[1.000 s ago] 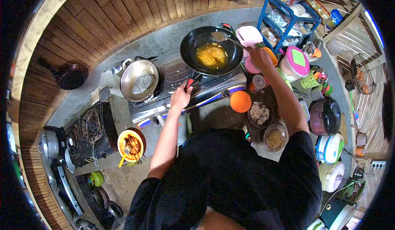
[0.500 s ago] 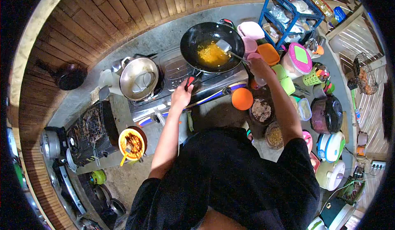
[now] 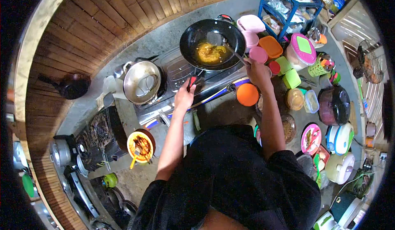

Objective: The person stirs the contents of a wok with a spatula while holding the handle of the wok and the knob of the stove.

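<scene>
A black wok (image 3: 190, 38) sits on the gas stove (image 3: 205, 86), with a yellow, egg-like mixture (image 3: 210, 53) in oil at its bottom. My left hand (image 3: 184, 97) is closed round the wok's red and black handle (image 3: 192, 81). In my right hand (image 3: 259, 74) is the handle of a spatula (image 3: 235, 53), which slants down into the wok. Its blade touches the far side of the yellow mixture. To the left, a silver pan (image 3: 142, 81) stands on the other burner. An orange round lid or container (image 3: 247, 94) lies below my right hand.
Pink, orange and green containers (image 3: 270, 47) crowd the counter right of the wok, before a blue rack (image 3: 288, 11). A bowl of dark red sauce (image 3: 140, 147) stands at lower left, near a charred grill (image 3: 103, 135). A dark pot (image 3: 334, 105) stands far right.
The spatula blade has turned and shifted left and up within the wok. The yellow mixture looks more gathered and folded. My right hand has moved slightly down; my left stays on the handle.
</scene>
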A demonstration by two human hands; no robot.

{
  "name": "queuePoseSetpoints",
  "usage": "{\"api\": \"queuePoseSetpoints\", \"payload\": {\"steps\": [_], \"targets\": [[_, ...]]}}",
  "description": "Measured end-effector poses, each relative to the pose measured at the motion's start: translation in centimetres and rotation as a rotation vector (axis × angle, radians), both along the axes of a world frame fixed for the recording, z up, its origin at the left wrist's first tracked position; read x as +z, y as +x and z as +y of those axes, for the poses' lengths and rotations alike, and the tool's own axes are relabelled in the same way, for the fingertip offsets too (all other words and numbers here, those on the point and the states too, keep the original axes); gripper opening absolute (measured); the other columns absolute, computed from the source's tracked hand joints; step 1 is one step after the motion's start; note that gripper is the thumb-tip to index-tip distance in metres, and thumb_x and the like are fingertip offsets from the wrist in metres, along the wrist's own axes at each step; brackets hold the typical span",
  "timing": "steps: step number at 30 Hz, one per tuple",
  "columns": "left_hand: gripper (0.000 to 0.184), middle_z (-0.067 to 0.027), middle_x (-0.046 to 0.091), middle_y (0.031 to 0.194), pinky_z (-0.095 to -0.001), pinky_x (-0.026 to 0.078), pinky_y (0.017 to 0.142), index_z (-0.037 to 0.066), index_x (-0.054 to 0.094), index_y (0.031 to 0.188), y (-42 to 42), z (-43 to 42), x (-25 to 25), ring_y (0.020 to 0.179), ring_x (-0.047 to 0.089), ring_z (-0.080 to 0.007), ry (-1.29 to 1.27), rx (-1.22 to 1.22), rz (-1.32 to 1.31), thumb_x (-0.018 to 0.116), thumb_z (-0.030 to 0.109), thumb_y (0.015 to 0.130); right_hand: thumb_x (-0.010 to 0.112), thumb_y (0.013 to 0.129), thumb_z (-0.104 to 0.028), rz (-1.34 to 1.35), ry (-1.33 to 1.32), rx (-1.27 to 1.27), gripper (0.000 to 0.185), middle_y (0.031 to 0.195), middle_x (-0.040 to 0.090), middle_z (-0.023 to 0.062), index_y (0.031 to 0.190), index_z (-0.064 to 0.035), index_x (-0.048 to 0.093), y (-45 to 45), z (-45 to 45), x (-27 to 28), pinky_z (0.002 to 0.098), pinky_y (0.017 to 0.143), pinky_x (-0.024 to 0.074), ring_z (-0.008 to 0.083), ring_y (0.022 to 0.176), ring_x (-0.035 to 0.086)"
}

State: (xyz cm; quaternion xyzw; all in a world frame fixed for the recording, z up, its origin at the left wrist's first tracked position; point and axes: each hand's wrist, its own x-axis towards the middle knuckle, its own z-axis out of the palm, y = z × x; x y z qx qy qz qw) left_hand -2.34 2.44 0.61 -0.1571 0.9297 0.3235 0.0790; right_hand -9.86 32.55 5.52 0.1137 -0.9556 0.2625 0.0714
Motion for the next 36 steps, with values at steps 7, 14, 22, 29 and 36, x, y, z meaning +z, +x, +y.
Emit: {"api": "queuePoseSetpoints", "payload": {"steps": [7,14,22,29,36], "targets": [[0.056,-0.0216,0.064,0.12,-0.0451,0.046,0.097,0.023,0.048,0.142,0.1,0.1,0.1,0.114,0.06,-0.0393,-0.002,-0.002,0.004,0.054,0.05,0.094,0.058,0.082,-0.012,0.244,-0.002,-0.113,0.036,0.083,0.067,0.0239,0.118,-0.0036,0.057,-2.0,1.0,-5.7,0.0535,0.067,0.0532,0.0425,0.078,0.066],[0.057,-0.022,0.063,0.121,-0.0463,0.046,0.098,0.021,0.049,0.142,0.2,0.0,-0.1,0.115,0.059,-0.0403,-0.009,-0.004,0.002,0.053,0.052,0.094,0.057,0.081,-0.013,0.154,0.014,-0.066,0.029,0.081,0.066,0.027,0.106,-0.0007,0.065,-2.2,0.0,-6.0,0.0495,0.069,0.0548,0.0424,0.079,0.066],[0.059,-0.023,0.063,0.121,-0.0467,0.046,0.098,0.017,0.05,0.14,0.2,-0.1,0.1,0.115,0.058,-0.041,-0.007,-0.021,0.019,0.054,0.053,0.093,0.057,0.083,-0.015,-0.185,-0.111,-0.061,0.029,0.097,0.068,0.0227,0.106,-0.0067,0.072,0.1,-2.3,-0.6,0.0477,0.084,0.053,0.0403,0.093,0.066],[0.055,-0.0238,0.065,0.116,-0.0459,0.047,0.095,0.017,0.052,0.138,0.0,-0.2,-0.3,0.112,0.061,-0.0404,-0.005,-0.001,0.035,0.055,0.049,0.093,0.062,0.084,-0.021,-0.177,-0.175,0.094,0.029,0.102,0.068,0.0204,0.11,-0.0092,0.071,-0.5,-1.9,-2.4,0.0476,0.084,0.0531,0.0396,0.092,0.066],[0.052,-0.023,0.066,0.114,-0.0451,0.048,0.094,0.019,0.054,0.138,0.2,-0.1,-0.2,0.111,0.062,-0.0396,0.018,0.004,0.063,0.056,0.045,0.093,0.062,0.087,-0.024,0.178,0.035,-0.029,0.022,0.088,0.071,0.0163,0.104,-0.0126,0.07,-2.0,0.3,-2.8,0.0476,0.069,0.0565,0.0361,0.081,0.069]]}}
